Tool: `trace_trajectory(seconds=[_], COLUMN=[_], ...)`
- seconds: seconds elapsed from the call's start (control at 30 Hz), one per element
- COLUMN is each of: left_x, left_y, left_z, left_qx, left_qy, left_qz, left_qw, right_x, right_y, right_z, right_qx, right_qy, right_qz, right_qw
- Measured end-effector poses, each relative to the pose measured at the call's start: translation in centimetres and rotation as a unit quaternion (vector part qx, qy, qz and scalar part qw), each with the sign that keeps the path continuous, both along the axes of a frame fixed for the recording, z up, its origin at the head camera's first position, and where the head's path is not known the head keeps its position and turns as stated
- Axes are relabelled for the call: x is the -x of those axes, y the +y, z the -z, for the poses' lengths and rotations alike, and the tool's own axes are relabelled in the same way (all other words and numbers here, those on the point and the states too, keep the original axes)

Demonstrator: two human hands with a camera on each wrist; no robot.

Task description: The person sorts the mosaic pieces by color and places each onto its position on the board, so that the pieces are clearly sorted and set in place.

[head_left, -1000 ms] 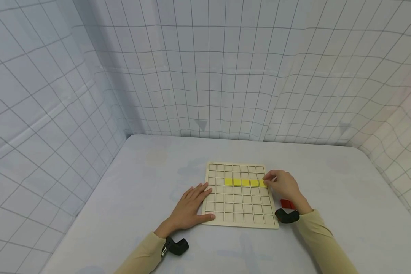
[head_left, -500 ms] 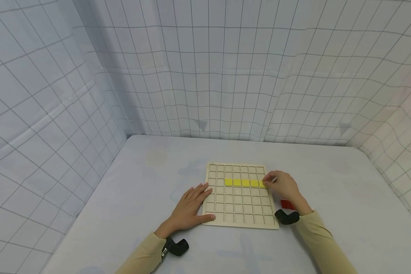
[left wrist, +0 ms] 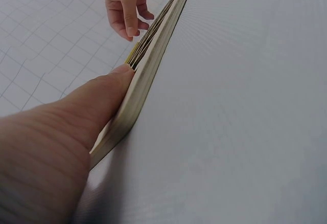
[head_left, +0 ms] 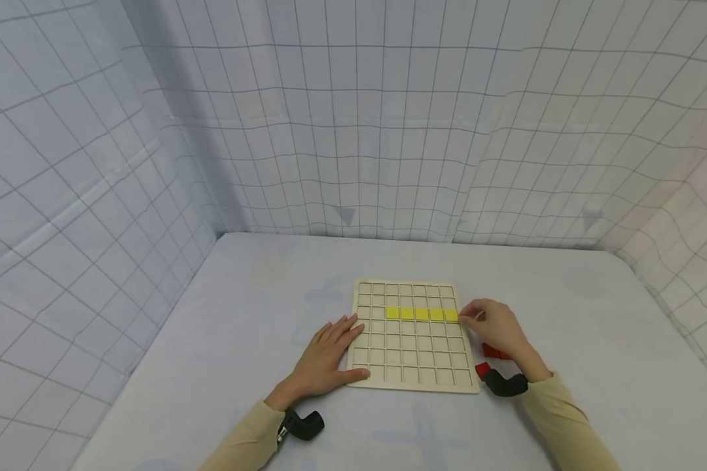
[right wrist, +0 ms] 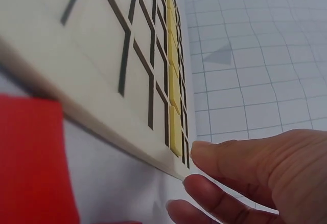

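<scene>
A pale gridded board [head_left: 409, 358] lies on the table, with a row of several yellow square tiles [head_left: 423, 314] set in its cells up to the right-hand column. My left hand [head_left: 323, 364] rests spread on the board's left edge; in the left wrist view its thumb [left wrist: 110, 93] lies along the rim. Beside the right edge is my right hand [head_left: 496, 326], close to the last yellow tile [right wrist: 175, 132] but apart from it. In the right wrist view thumb and fingers are bent loosely, with nothing between them.
Red tiles [head_left: 490, 351] lie on the white table [head_left: 271, 281] right of the board, partly hidden under the right wrist. One red tile [right wrist: 33, 162] is near the board's edge in the right wrist view. Gridded curtains [head_left: 353, 131] hang behind and at the sides.
My right hand has let go of the rightmost yellow tile and drawn back slightly right and toward me. Another red tile shows beside the wrist. The left hand has stayed put.
</scene>
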State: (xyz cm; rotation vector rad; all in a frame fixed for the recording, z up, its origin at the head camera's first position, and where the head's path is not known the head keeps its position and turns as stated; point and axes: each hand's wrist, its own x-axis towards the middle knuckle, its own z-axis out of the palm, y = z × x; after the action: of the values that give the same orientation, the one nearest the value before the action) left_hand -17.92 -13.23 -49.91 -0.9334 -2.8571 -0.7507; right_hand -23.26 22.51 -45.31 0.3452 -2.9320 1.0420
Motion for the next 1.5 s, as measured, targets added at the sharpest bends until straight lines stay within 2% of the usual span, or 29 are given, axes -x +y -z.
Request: trace_trajectory(seconds=[0.3,0.5,0.67,0.8,1.17,1.5], left_x=[-0.1,0.0,0.0,0.0,-0.1,-0.1], left_y=[0.1,0.1,0.1,0.0,0.1,0.1], left_z=[-0.2,-0.3,-0.3,-0.4,-0.5,-0.4], left_qx=[-0.007,-0.004,-0.004,-0.005,-0.006,-0.006], left_qy=[0.007,0.002,0.001,0.002,-0.009,-0.007], left_qz=[0.003,0.002,0.002,0.002,-0.002,-0.002], left_qw=[0.9999,1.0,1.0,1.0,0.9999,1.0], right_x=[-1.2,-2.3,-3.2,-3.7,-4.1,-4.1], right_y=[1.8,2.6,2.8,3.1,3.7,3.9], right_z=[-0.3,-0.7,-0.8,-0.8,-0.9,-0.9], right_qx=[-0.019,-0.026,-0.04,-0.038,-0.037,-0.029], right_qy=[0.001,-0.047,-0.09,-0.108,-0.093,-0.085], right_qz=[0.001,-0.013,-0.04,-0.063,-0.123,-0.137], right_qw=[0.9998,0.9985,0.9943,0.9914,0.9873,0.9865])
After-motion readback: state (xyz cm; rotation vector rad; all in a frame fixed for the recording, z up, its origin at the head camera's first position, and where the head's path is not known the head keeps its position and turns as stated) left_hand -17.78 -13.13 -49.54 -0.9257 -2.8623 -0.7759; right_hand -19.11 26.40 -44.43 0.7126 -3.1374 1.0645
